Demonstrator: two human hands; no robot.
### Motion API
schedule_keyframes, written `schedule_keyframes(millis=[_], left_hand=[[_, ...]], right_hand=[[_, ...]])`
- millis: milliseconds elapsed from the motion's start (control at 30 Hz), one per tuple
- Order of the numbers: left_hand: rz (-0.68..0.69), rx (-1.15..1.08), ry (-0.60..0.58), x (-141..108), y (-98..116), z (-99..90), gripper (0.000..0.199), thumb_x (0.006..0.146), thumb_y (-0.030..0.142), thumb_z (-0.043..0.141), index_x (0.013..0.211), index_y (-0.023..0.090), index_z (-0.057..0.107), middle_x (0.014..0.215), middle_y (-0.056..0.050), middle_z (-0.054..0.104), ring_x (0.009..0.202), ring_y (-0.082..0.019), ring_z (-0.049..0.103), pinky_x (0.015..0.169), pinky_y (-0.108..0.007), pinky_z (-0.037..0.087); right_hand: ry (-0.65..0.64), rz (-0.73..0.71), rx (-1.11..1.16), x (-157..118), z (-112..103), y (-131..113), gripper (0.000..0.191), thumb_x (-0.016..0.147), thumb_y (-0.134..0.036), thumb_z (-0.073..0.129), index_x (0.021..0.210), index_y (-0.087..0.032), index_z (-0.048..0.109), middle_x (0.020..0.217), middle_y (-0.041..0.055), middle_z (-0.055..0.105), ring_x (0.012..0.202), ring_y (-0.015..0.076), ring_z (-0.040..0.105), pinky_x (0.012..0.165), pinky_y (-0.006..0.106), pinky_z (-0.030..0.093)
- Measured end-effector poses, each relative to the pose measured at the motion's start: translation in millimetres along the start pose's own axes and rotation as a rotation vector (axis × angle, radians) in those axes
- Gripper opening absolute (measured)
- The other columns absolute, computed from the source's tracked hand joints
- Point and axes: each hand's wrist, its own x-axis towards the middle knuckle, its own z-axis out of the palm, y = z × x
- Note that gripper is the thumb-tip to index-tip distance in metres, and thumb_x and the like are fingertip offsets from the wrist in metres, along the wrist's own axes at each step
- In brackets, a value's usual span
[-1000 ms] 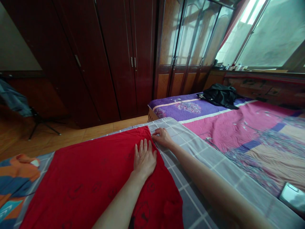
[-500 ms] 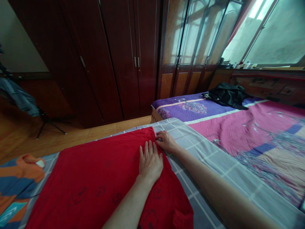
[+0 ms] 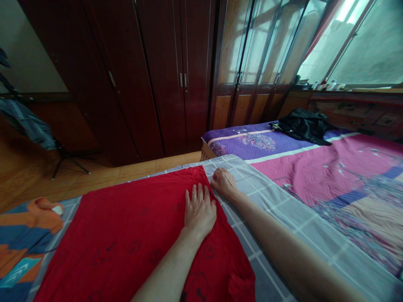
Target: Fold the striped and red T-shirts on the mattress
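A red shirt (image 3: 132,218) with dark printed figures lies spread over a grey checked sheet (image 3: 270,209). My left hand (image 3: 200,209) rests flat on it near its right side, fingers extended and slightly apart. Just beyond, my right hand (image 3: 224,183) is closed at the shirt's right edge, close to the far corner. Its curled fingertips meet the cloth there, though the grip itself is partly hidden. Toward the lower right, a folded part of the shirt, like a sleeve, is bunched up.
An orange and blue garment (image 3: 28,235) lies at the left. Beyond the sheet is a bed with a purple and pink cover (image 3: 315,167), bearing a black garment (image 3: 302,126). Dark wardrobes (image 3: 157,84) line the back, and a black tripod (image 3: 67,157) stands on the floor.
My right hand has shifted slightly right, its fingers more curled, and the shirt's edge there looks straighter. My left hand stays flat in nearly the same spot.
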Motion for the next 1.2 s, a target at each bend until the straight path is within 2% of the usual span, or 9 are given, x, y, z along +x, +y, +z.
schedule_keyframes(millis=[167,300,400,533,700,933,1100,1200], left_hand=[[-0.007,-0.007,-0.002,0,0,-1.0,0.054,0.093,0.037,0.032,0.14,0.011,0.039,0.147,-0.014,0.034,0.138,-0.031,0.024,0.112,-0.053,0.017],[-0.006,-0.007,-0.011,-1,0,-1.4,0.053,0.094,0.036,0.03,0.14,0.011,0.039,0.147,-0.015,0.035,0.138,-0.031,0.024,0.112,-0.053,0.017],[-0.003,-0.01,0.0,-1,0,-0.3,0.053,0.094,0.037,0.03,0.139,0.011,0.04,0.146,-0.015,0.036,0.138,-0.031,0.025,0.112,-0.053,0.017],[0.001,0.001,0.006,-1,0,0.8,0.054,0.094,0.038,0.029,0.139,0.011,0.041,0.146,-0.015,0.036,0.137,-0.031,0.025,0.112,-0.054,0.018],[0.0,0.025,-0.003,-1,0,0.2,0.055,0.094,0.038,0.027,0.14,0.011,0.039,0.147,-0.014,0.035,0.138,-0.031,0.024,0.112,-0.053,0.017],[0.005,0.012,-0.02,-2,-1,-0.5,0.052,0.094,0.04,0.029,0.142,0.02,0.036,0.149,-0.013,0.033,0.138,-0.03,0.023,0.111,-0.053,0.017],[0.006,0.005,-0.039,-2,-1,-2.7,0.049,0.095,0.04,0.029,0.14,0.025,0.041,0.148,-0.012,0.033,0.138,-0.03,0.024,0.111,-0.053,0.018],[0.012,0.016,-0.034,-2,-1,-2.1,0.048,0.095,0.04,0.029,0.139,0.025,0.041,0.148,-0.012,0.033,0.138,-0.03,0.024,0.111,-0.053,0.017]], right_hand=[[0.027,0.05,0.021,3,-6,13,0.016,0.077,-0.016,0.051,0.075,-0.014,0.067,0.083,0.0084,0.066,0.082,0.019,0.056,0.077,0.028,0.04],[-0.016,-0.032,0.067,2,-3,2,0.014,0.078,-0.021,0.057,0.082,-0.017,0.07,0.09,0.0055,0.068,0.087,0.0173,0.058,0.083,0.026,0.039],[-0.043,-0.079,0.067,1,1,-8,0.012,0.076,-0.019,0.06,0.08,-0.018,0.071,0.092,0.0057,0.069,0.089,0.0176,0.058,0.085,0.026,0.039],[-0.039,-0.067,0.041,1,4,-14,0.016,0.076,-0.013,0.054,0.075,-0.017,0.069,0.087,0.0064,0.068,0.085,0.0174,0.058,0.081,0.026,0.04],[-0.003,-0.021,0.002,2,6,-11,0.016,0.076,-0.013,0.051,0.073,-0.017,0.066,0.083,0.0072,0.067,0.084,0.0193,0.055,0.076,0.027,0.04],[0.023,0.016,-0.006,2,7,-3,0.014,0.076,-0.015,0.052,0.072,-0.017,0.066,0.083,0.0081,0.066,0.086,0.0203,0.054,0.078,0.028,0.039],[0.001,0.003,0.037,2,6,-8,0.018,0.082,-0.024,0.053,0.088,-0.018,0.069,0.095,0.0068,0.067,0.089,0.0184,0.057,0.087,0.028,0.037],[-0.015,0.022,0.043,3,5,-11,0.018,0.081,-0.02,0.053,0.085,-0.017,0.07,0.095,0.009,0.067,0.093,0.02,0.057,0.088,0.029,0.038]])
